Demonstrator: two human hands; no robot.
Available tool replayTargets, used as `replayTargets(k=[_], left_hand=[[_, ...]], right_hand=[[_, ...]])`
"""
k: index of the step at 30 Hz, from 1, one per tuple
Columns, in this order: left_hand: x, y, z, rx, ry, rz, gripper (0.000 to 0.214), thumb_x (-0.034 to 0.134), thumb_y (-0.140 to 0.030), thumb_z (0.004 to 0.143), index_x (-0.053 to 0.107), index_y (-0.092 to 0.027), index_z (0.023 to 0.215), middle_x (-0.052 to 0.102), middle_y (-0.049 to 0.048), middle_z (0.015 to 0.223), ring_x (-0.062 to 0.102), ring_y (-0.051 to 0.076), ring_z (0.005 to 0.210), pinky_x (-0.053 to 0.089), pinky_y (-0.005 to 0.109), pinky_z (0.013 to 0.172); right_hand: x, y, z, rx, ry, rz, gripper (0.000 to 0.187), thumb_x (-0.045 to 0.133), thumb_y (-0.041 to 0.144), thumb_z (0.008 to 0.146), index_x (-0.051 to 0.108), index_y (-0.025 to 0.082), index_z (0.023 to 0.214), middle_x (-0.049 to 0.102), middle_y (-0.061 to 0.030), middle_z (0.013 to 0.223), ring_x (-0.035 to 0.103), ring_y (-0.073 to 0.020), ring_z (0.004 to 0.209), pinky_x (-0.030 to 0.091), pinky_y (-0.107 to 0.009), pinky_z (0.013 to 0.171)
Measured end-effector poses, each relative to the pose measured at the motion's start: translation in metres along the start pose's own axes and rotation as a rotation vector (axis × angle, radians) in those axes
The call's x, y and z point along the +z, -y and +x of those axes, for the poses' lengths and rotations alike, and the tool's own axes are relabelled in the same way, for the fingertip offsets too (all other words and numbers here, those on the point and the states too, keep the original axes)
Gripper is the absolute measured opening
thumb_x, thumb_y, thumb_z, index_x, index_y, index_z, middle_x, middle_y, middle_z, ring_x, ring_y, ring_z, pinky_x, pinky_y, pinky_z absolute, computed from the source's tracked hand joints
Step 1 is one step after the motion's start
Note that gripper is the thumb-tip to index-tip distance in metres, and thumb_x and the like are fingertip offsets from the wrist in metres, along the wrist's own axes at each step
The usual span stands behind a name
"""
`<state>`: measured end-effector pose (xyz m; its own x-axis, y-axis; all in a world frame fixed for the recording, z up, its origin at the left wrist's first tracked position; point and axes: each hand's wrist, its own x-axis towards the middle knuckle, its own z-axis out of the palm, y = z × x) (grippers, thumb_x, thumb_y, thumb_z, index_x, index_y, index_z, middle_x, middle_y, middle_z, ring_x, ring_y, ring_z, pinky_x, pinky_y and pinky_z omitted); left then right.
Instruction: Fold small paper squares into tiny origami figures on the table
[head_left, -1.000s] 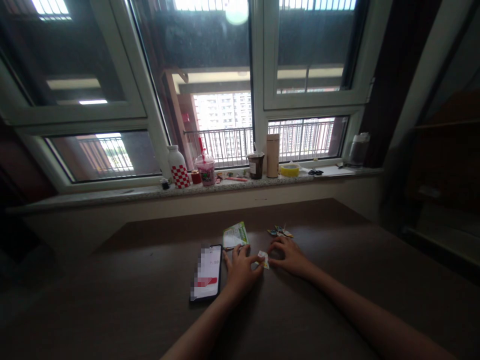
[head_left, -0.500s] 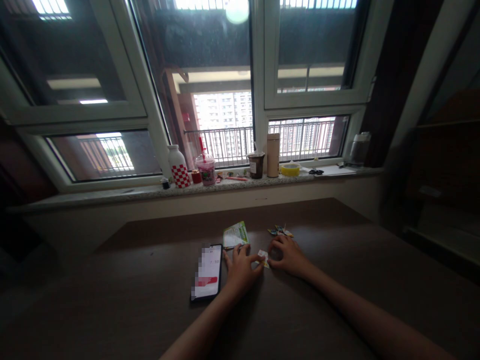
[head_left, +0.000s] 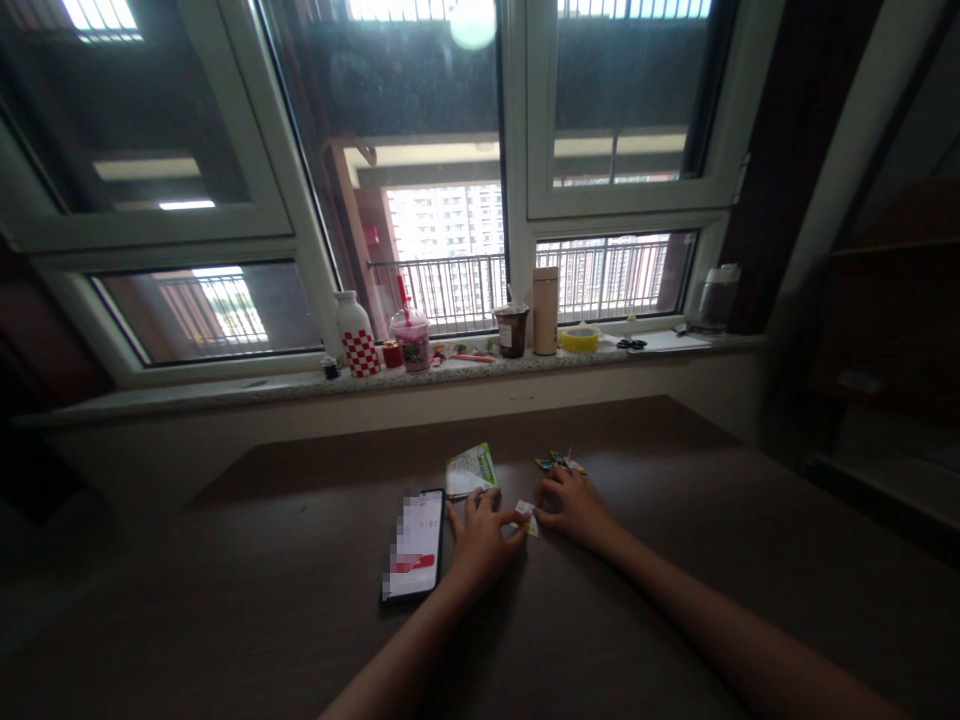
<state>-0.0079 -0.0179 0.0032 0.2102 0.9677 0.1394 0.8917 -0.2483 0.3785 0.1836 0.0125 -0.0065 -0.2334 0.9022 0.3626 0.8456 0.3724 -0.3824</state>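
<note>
A small white and yellow piece of paper lies on the table between my hands. My left hand pinches its left side with thumb and index finger, the other fingers spread toward the phone. At its right edge, the thumb and curled fingers of my right hand close on the paper. Just beyond my right hand sits a cluster of small colourful folded paper pieces, partly hidden by the knuckles. A green and white sheet or thin stack of paper lies beyond my left fingers.
Left of my left hand, a phone with a lit screen lies on the brown table. Along the windowsill stand a checkered bottle, a pink drink cup, a dark drink cup, a beige box, yellow tape and scissors.
My right hand has shifted slightly left, its fingertips closer to the small paper. My left hand stays in place. The digits on the phone screen differ.
</note>
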Motion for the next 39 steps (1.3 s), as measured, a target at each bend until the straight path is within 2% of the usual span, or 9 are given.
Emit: replayTargets(k=[15,21,27,30,39], left_hand=[[0.004,0.003,0.001,0.023,-0.024,0.004,0.022,0.057,-0.046,0.086,0.072,-0.043,0.101,0.051,-0.0011,0.143,0.028,0.033,0.141,-0.001,0.072,0.11],[0.004,0.003,-0.003,0.084,-0.038,-0.037,0.025,0.056,-0.038,0.087,0.069,-0.043,0.108,0.052,-0.0048,0.142,0.025,0.032,0.142,-0.006,0.073,0.109],[0.002,0.004,-0.004,0.09,-0.028,-0.105,0.031,0.057,-0.03,0.087,0.067,-0.043,0.113,0.058,-0.0041,0.136,0.028,0.032,0.14,-0.01,0.075,0.107],[0.001,0.004,-0.003,0.082,-0.047,-0.121,0.029,0.057,-0.031,0.087,0.068,-0.042,0.112,0.061,-0.0031,0.133,0.03,0.032,0.139,-0.008,0.075,0.108],[-0.001,0.004,-0.003,0.066,-0.078,-0.138,0.023,0.06,-0.033,0.086,0.071,-0.036,0.106,0.066,0.0006,0.124,0.04,0.032,0.13,0.002,0.075,0.108]], right_hand=[[0.01,0.005,0.006,0.124,-0.059,-0.104,0.019,0.065,0.041,0.082,0.065,0.021,0.08,0.06,-0.008,0.105,0.052,-0.0262,0.107,0.041,-0.039,0.09],[0.015,-0.004,0.004,0.074,-0.07,0.019,0.015,0.066,0.035,0.082,0.067,0.021,0.088,0.061,-0.0083,0.108,0.051,-0.0265,0.112,0.04,-0.041,0.095],[0.018,-0.013,0.003,-0.126,-0.082,0.267,0.005,0.067,0.021,0.079,0.069,0.02,0.083,0.063,-0.0066,0.097,0.056,-0.0221,0.101,0.042,-0.038,0.095],[0.017,-0.012,0.001,-0.17,-0.051,0.286,0.005,0.068,0.021,0.078,0.072,0.022,0.081,0.064,-0.0061,0.098,0.056,-0.0227,0.102,0.041,-0.04,0.096],[0.017,-0.01,0.0,-0.153,-0.044,0.246,0.01,0.068,0.022,0.079,0.075,0.025,0.085,0.062,-0.0059,0.098,0.054,-0.0233,0.103,0.04,-0.04,0.098]])
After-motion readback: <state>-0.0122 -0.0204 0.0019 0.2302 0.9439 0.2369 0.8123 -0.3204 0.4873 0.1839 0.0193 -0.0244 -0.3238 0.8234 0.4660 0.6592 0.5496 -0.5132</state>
